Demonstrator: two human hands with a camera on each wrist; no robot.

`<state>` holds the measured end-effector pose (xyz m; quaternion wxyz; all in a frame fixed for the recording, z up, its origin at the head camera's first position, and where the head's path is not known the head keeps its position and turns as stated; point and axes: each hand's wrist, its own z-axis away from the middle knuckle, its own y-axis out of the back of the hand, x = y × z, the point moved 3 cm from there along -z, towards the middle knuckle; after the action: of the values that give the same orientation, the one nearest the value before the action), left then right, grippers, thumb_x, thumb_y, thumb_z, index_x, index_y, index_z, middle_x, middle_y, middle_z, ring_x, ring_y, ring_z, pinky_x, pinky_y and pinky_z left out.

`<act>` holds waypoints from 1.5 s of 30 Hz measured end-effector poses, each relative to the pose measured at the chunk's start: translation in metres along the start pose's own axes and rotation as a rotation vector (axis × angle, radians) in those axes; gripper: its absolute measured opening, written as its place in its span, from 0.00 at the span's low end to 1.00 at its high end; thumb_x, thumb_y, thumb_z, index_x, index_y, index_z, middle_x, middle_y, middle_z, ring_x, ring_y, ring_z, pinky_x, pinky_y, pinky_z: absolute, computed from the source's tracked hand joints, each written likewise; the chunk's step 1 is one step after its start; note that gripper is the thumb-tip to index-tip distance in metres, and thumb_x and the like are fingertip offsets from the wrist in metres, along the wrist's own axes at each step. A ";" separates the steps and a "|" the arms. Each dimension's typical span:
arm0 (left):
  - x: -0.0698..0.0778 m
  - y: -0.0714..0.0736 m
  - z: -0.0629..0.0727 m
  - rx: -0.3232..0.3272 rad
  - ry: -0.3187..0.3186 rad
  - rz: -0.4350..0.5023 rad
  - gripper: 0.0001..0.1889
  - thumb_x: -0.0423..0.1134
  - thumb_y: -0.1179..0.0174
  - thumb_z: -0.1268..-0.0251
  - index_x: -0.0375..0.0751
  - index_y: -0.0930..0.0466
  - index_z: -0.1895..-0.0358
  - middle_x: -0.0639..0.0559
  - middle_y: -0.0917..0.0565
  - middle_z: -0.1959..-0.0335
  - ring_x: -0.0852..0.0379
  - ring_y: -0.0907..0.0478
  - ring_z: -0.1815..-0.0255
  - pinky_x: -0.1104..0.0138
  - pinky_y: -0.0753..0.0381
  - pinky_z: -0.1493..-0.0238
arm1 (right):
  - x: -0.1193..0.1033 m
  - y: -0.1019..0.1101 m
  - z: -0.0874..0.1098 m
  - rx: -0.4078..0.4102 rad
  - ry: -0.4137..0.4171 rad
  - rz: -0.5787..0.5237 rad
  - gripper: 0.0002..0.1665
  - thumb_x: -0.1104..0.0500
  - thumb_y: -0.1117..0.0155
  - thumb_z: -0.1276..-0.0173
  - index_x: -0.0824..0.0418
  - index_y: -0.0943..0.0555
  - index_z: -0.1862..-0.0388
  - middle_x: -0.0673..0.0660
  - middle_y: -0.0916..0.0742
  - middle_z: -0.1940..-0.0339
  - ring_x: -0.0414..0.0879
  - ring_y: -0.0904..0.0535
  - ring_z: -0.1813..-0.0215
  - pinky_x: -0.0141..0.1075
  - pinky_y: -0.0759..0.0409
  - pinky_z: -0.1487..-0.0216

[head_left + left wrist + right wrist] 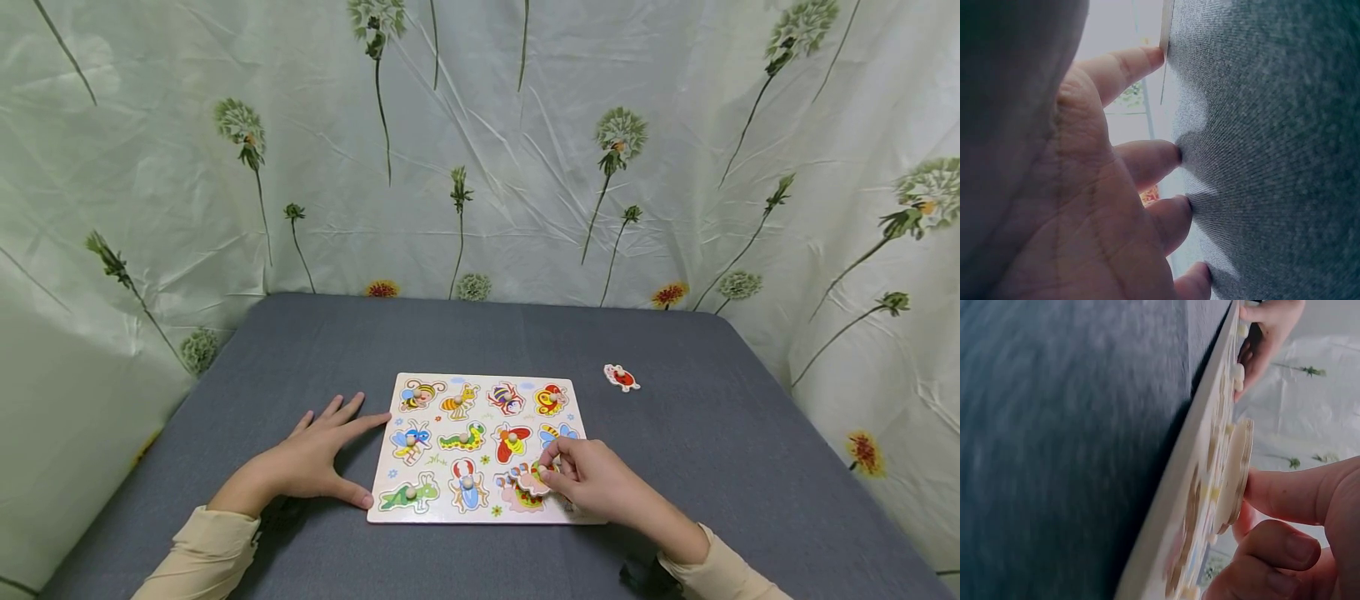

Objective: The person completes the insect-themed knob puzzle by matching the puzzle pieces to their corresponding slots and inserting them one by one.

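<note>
A wooden peg puzzle board (442,514) with colourful insect pieces lies flat on the table. My right hand (600,479) pinches a pinkish puzzle piece (529,480) between thumb and fingers. In the right wrist view this puzzle piece (1235,478) is tilted just above the board, apart from it at least in part. Below it is a similarly coloured picture in the bottom row, partly covered. My left hand (315,458) is spread at the board's left side, thumb and index finger touching its edge. The left wrist view shows the other fingertips (1175,215) on the cloth.
A red ladybug piece (622,377) lies on the dark grey tablecloth (720,433), beyond the board's right edge. Several knobbed pieces, such as the green caterpillar (462,437), sit in the board. A pale curtain (495,125) with dandelion prints hangs behind the table.
</note>
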<state>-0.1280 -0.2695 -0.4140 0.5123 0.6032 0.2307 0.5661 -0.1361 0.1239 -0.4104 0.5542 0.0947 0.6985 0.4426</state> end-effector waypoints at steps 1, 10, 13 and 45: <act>0.000 0.000 0.000 0.000 0.000 0.001 0.63 0.71 0.17 0.61 0.62 0.35 0.15 0.30 0.47 0.12 0.18 0.57 0.13 0.18 0.57 0.25 | -0.001 -0.001 0.000 0.002 0.003 0.004 0.03 0.58 0.28 0.27 0.55 0.15 0.60 0.41 0.29 0.83 0.30 0.37 0.81 0.26 0.40 0.77; 0.000 0.001 -0.001 -0.003 0.001 -0.001 0.63 0.71 0.17 0.61 0.62 0.35 0.16 0.30 0.48 0.12 0.18 0.57 0.13 0.17 0.57 0.26 | -0.009 -0.009 -0.001 -0.005 0.016 0.016 0.05 0.56 0.26 0.28 0.54 0.15 0.60 0.41 0.28 0.82 0.31 0.36 0.80 0.28 0.39 0.76; 0.000 0.000 -0.001 -0.003 0.002 -0.001 0.63 0.71 0.17 0.61 0.61 0.35 0.16 0.30 0.48 0.12 0.18 0.57 0.13 0.17 0.57 0.26 | -0.011 -0.011 -0.002 -0.014 0.012 0.014 0.05 0.56 0.26 0.28 0.53 0.15 0.61 0.41 0.28 0.82 0.31 0.36 0.80 0.28 0.39 0.76; 0.000 0.000 0.000 0.000 0.000 0.017 0.63 0.71 0.17 0.61 0.62 0.35 0.15 0.31 0.48 0.12 0.19 0.58 0.13 0.18 0.58 0.25 | -0.016 -0.022 -0.002 -0.014 -0.024 0.069 0.06 0.55 0.25 0.29 0.51 0.16 0.65 0.40 0.27 0.84 0.32 0.35 0.81 0.29 0.39 0.77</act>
<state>-0.1280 -0.2698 -0.4142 0.5076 0.6052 0.2255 0.5704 -0.1240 0.1002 -0.4152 0.5475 0.1201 0.6850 0.4654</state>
